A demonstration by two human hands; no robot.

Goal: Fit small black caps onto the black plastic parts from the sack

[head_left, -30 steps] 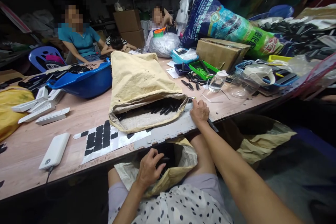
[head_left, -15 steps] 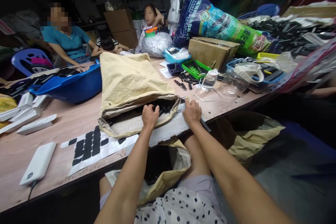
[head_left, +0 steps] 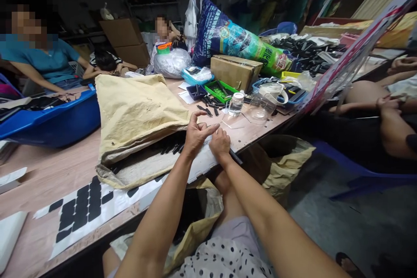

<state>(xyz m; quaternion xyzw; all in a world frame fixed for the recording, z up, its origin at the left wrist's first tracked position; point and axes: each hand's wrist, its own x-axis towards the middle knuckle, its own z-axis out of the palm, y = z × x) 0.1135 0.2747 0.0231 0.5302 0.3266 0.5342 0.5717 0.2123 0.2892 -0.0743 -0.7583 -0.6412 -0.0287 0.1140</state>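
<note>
My left hand (head_left: pixel 197 134) hovers at the mouth of a tan paper sack (head_left: pixel 140 108) lying on the wooden table (head_left: pixel 48 169). Its index finger points right and the other fingers are curled; what they hold is hidden. Black stick-like parts (head_left: pixel 171 147) show inside the sack's mouth. Just to the right, my right hand (head_left: pixel 220 143) is closed on a thin black stick-like part and rests on a white plastic strip (head_left: pixel 198 167) at the table's edge. An open tan bag (head_left: pixel 195 217) with dark contents sits on my lap below.
A white sheet of black pads (head_left: pixel 81 206) lies front left, a blue tub (head_left: pixel 55 124) behind it. A small bottle (head_left: pixel 236 104), green tray (head_left: pixel 221 91), cardboard box (head_left: pixel 234 71) and printed sack (head_left: pixel 234 41) stand further back. Another person's arm (head_left: pixel 387 108) is at right; other people sit across.
My left hand came up from the lap bag to the sack's mouth, then moved right beside my right hand. The view swung right, so the table's things shifted left.
</note>
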